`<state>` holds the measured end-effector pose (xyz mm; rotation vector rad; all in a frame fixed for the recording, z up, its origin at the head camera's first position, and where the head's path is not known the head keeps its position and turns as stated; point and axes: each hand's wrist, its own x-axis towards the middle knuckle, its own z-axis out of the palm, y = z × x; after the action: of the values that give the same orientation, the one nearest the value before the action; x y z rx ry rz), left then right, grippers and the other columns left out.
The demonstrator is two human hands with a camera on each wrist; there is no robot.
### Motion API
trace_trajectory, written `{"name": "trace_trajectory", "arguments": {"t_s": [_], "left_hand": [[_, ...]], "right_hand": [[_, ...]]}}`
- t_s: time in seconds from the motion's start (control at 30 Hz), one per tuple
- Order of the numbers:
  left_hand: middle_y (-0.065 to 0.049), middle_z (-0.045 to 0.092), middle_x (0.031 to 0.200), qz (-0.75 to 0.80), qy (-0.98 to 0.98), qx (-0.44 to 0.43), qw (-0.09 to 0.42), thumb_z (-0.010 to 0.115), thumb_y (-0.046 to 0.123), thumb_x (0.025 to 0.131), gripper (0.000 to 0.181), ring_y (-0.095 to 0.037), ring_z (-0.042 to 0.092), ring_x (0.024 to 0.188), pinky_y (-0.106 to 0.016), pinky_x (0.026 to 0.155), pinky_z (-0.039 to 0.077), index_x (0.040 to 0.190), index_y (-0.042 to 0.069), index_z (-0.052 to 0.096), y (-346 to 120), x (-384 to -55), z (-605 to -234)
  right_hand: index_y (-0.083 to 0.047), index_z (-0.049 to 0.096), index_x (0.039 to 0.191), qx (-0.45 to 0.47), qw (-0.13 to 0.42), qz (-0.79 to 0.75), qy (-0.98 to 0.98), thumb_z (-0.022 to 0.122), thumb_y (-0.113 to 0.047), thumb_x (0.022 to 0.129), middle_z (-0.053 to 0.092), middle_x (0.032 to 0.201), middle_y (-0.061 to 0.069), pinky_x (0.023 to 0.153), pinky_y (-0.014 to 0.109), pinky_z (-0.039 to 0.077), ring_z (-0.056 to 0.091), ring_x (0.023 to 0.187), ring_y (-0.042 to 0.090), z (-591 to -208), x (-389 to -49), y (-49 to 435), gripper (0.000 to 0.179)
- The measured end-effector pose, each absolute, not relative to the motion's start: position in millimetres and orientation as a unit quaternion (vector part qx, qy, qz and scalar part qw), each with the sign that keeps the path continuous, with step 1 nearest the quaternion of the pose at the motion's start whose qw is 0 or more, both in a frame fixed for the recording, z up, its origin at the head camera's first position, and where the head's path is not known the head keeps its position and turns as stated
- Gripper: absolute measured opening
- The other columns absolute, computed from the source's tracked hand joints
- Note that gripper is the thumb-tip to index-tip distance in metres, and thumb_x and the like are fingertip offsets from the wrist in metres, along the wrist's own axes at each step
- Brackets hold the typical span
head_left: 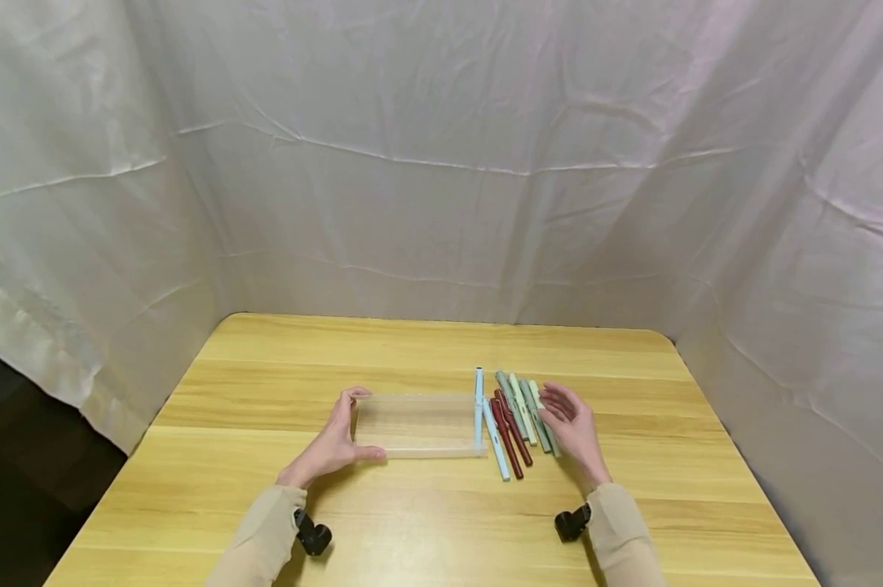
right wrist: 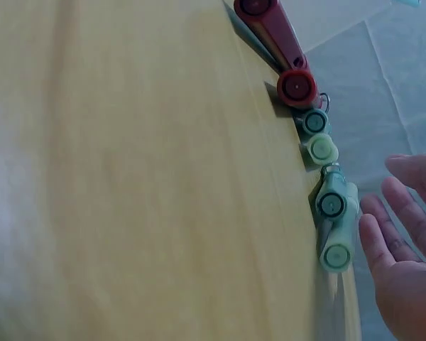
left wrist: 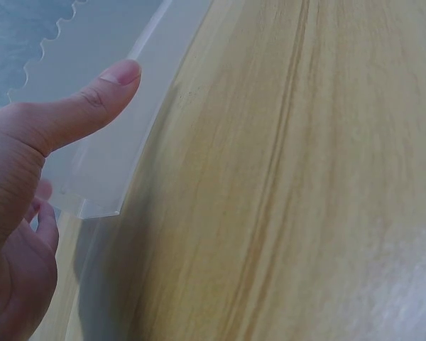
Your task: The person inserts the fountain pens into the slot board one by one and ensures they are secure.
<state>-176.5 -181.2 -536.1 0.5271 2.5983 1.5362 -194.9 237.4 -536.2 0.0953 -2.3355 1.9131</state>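
My left hand [head_left: 333, 440] grips the left end of a clear plastic rack [head_left: 421, 450], thumb on the near side and fingers at the far side. In the left wrist view, the rack [left wrist: 103, 167] shows a scalloped edge. At its right end lies a light blue pen [head_left: 479, 408]; whether it rests on the rack I cannot tell. A second light blue pen [head_left: 496, 440] slants beside it. Then come dark red pens [head_left: 506, 439], grey-green pens [head_left: 535, 416] and pale green pens [right wrist: 336, 252]. My right hand [head_left: 571, 424] hovers by the rightmost pen, fingers loosely bent, holding nothing.
The wooden table [head_left: 426, 522] carries the rack and the pens. Pale curtains [head_left: 441, 204] hang behind it and at both sides. A black wrist camera [head_left: 312, 534] is on the left sleeve and another camera [head_left: 571, 523] on the right.
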Motion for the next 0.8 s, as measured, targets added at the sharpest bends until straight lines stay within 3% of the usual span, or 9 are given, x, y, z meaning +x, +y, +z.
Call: {"name": "trace_trajectory", "arguments": {"t_s": [0.13,0.23,0.37,0.47,0.6,0.8], "left_hand": [[-0.025,0.025,0.155,0.504,0.846,0.169,0.042,0.093,0.022,0.067,0.105,-0.053,0.019,0.149,-0.068,0.123,0.016,0.146,0.007,0.026,-181.3,-176.8,-536.1],[-0.025,0.024,0.155,0.504,0.847,0.167,0.043,0.093,0.023,0.067,0.105,-0.053,0.02,0.149,-0.067,0.123,0.017,0.146,0.008,0.026,-181.4,-176.9,-536.3],[-0.025,0.025,0.155,0.503,0.847,0.167,0.042,0.094,0.023,0.066,0.105,-0.053,0.02,0.149,-0.067,0.124,0.017,0.145,0.009,0.026,-181.8,-176.6,-537.1],[-0.025,0.026,0.155,0.503,0.847,0.168,0.04,0.094,0.023,0.066,0.105,-0.053,0.02,0.149,-0.066,0.124,0.017,0.145,0.009,0.027,-182.0,-176.5,-538.0],[-0.024,0.027,0.154,0.503,0.846,0.171,0.037,0.094,0.023,0.066,0.106,-0.052,0.021,0.149,-0.066,0.124,0.016,0.145,0.007,0.026,-182.2,-176.9,-539.0],[-0.024,0.027,0.154,0.503,0.846,0.173,0.033,0.093,0.023,0.067,0.106,-0.052,0.021,0.149,-0.066,0.124,0.017,0.146,0.005,0.026,-181.9,-178.0,-540.2]], "right_hand": [[0.007,0.047,0.142,0.029,0.041,0.617,-0.786,0.063,0.007,0.091,0.053,0.143,0.03,0.107,0.012,0.046,0.057,0.131,0.031,-536.7,-194.4,240.3,0.053],[0.006,0.048,0.142,0.033,0.03,0.596,-0.801,0.063,0.005,0.093,0.053,0.145,0.028,0.114,0.027,0.045,0.052,0.136,0.04,-538.2,-194.1,241.8,0.051],[0.004,0.05,0.141,0.042,0.02,0.574,-0.818,0.064,0.002,0.094,0.054,0.145,0.026,0.117,0.048,0.041,0.051,0.136,0.043,-540.5,-193.8,243.5,0.049],[0.003,0.05,0.143,0.049,0.014,0.559,-0.827,0.063,-0.001,0.096,0.053,0.146,0.025,0.116,0.052,0.042,0.051,0.137,0.042,-540.9,-192.8,245.0,0.049],[0.002,0.052,0.141,0.049,0.016,0.539,-0.84,0.063,-0.003,0.097,0.055,0.144,0.025,0.112,0.046,0.048,0.053,0.134,0.042,-539.0,-190.7,245.4,0.047],[0.003,0.057,0.137,0.039,0.028,0.536,-0.843,0.066,-0.005,0.095,0.06,0.138,0.025,0.095,0.014,0.055,0.059,0.127,0.041,-536.8,-184.6,246.9,0.043]]}}
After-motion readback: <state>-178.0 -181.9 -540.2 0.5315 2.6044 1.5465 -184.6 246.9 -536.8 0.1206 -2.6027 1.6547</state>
